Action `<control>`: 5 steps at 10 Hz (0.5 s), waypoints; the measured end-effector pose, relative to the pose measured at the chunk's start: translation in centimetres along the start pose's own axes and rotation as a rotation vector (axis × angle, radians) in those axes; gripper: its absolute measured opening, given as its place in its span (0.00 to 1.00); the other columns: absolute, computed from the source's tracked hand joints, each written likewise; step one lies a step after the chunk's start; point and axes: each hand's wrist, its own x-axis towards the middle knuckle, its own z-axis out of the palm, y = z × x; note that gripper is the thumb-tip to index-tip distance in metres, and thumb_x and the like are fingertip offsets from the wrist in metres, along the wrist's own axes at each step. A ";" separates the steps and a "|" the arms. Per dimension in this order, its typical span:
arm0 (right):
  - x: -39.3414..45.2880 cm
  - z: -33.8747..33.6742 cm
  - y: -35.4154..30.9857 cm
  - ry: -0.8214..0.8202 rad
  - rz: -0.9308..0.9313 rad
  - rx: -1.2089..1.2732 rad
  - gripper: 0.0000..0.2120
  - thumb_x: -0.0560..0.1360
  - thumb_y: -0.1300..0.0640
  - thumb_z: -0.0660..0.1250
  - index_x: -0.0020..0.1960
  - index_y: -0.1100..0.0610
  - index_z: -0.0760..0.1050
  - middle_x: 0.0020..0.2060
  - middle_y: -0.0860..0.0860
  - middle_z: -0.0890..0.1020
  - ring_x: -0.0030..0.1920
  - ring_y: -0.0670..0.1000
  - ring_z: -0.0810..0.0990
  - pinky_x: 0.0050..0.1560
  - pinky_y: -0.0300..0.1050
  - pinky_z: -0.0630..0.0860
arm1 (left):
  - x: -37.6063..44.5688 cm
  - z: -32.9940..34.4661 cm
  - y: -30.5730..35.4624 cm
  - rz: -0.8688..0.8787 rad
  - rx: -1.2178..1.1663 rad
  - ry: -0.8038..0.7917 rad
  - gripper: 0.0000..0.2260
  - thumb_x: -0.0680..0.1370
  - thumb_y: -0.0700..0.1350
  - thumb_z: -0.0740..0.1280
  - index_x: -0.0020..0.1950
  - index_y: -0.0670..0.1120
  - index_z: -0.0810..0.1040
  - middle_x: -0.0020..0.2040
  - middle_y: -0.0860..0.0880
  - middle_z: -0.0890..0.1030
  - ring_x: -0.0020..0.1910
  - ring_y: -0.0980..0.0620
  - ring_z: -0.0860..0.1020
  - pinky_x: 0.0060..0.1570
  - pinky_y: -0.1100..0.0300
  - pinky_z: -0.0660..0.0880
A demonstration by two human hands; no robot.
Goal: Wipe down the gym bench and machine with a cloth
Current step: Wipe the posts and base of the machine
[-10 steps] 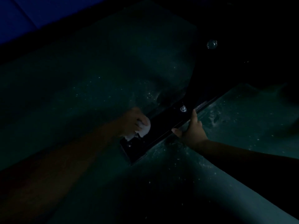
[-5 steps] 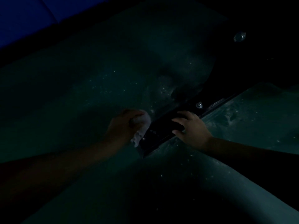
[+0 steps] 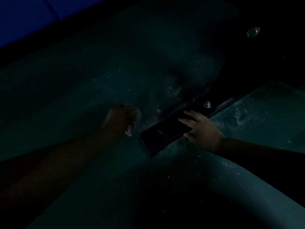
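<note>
The scene is very dark. A black metal base bar (image 3: 162,138) of the gym machine lies diagonally on the dark speckled floor (image 3: 115,76). My left hand (image 3: 119,120) grips a small white cloth (image 3: 134,123) and holds it on the floor just left of the bar's near end. My right hand (image 3: 200,129) rests on the bar's right edge, fingers stretched across its top. A bolt (image 3: 207,104) sticks up from the bar just beyond my right fingers.
A shiny round fitting (image 3: 253,31) glints at the upper right on a black part of the frame. A blue surface (image 3: 24,19) shows at the top left. A pale curved edge (image 3: 247,182) runs across the lower right.
My left hand with the cloth has slid left, off the bar's near end onto the floor. My right hand moved from the bar's side edge to lie across its top.
</note>
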 end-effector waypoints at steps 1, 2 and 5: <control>-0.1 0.2 0.3 -0.005 -0.022 -0.012 0.30 0.76 0.52 0.68 0.75 0.51 0.62 0.76 0.54 0.57 0.76 0.57 0.54 0.73 0.50 0.54 | 1.7 2.2 -1.9 0.023 0.102 -0.204 0.21 0.67 0.67 0.71 0.51 0.55 0.76 0.44 0.48 0.77 0.35 0.52 0.74 0.46 0.41 0.77; -0.1 0.6 0.6 0.022 -0.040 -0.022 0.31 0.72 0.55 0.72 0.72 0.54 0.66 0.74 0.58 0.62 0.74 0.62 0.60 0.72 0.56 0.60 | -1.5 4.1 3.1 0.010 0.073 -0.336 0.11 0.75 0.43 0.70 0.56 0.45 0.77 0.59 0.46 0.75 0.51 0.52 0.75 0.49 0.56 0.74; -0.1 0.2 0.9 -0.050 -0.058 -0.044 0.32 0.77 0.50 0.65 0.77 0.48 0.56 0.77 0.51 0.50 0.77 0.54 0.48 0.74 0.46 0.50 | 0.4 0.9 5.9 0.027 0.209 -0.041 0.05 0.79 0.37 0.62 0.50 0.41 0.78 0.47 0.48 0.83 0.42 0.56 0.79 0.49 0.63 0.76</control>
